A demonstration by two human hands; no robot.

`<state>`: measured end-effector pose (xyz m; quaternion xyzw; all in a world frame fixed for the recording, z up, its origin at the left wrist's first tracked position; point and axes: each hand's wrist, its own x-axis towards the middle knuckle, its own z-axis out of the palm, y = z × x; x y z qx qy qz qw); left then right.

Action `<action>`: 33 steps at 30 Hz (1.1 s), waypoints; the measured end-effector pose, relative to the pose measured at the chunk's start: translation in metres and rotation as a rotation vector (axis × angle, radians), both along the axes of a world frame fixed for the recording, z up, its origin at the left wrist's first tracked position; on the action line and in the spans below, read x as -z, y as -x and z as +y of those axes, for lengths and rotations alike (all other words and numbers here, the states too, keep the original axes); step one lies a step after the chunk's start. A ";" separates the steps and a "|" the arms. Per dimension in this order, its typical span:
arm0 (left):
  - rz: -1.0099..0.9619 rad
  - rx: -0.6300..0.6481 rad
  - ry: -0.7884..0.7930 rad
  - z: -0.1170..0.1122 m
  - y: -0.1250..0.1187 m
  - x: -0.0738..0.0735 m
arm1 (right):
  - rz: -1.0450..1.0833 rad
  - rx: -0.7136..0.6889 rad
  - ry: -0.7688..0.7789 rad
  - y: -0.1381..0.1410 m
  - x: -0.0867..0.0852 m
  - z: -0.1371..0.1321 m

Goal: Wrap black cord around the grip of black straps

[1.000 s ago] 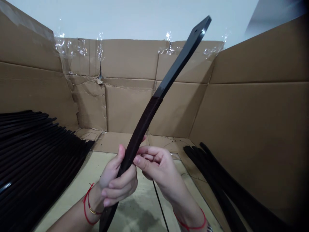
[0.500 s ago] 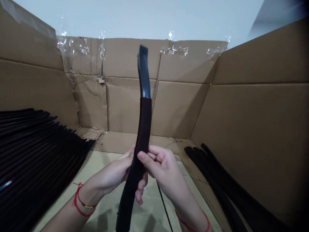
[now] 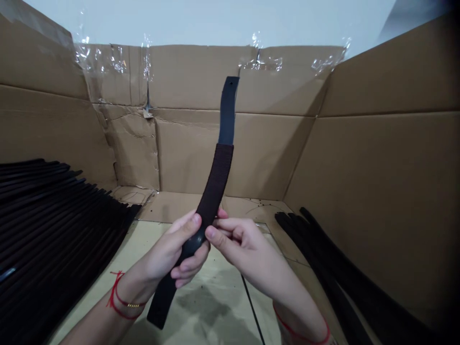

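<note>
Nearest, the left hand (image 3: 168, 251) wrapped its fingers under a curved black bar (image 3: 215, 189), thumb pressed on top, while the right hand (image 3: 240, 244) pinched the bar just beyond, thumb on the near side and fingers curled behind. The bar rose from the hands toward the far wall, its wrapped middle section giving way to a flat, holed tip. Red string bracelets (image 3: 124, 302) circled the wrists. Below lay a pale cardboard sheet (image 3: 212, 306) crossed by a thin black line (image 3: 251, 306). A fanned stack of black bars (image 3: 61, 225) lay left, a smaller pile (image 3: 323, 258) right, both cut off by the frame and too dark to count. Taped cardboard walls (image 3: 190, 153) stood beyond.
</note>
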<state>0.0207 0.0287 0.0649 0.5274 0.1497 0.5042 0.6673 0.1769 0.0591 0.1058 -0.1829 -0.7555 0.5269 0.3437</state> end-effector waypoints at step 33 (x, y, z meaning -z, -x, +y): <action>0.026 -0.548 0.268 0.014 -0.008 0.119 | 0.008 0.292 0.097 -0.004 0.155 0.032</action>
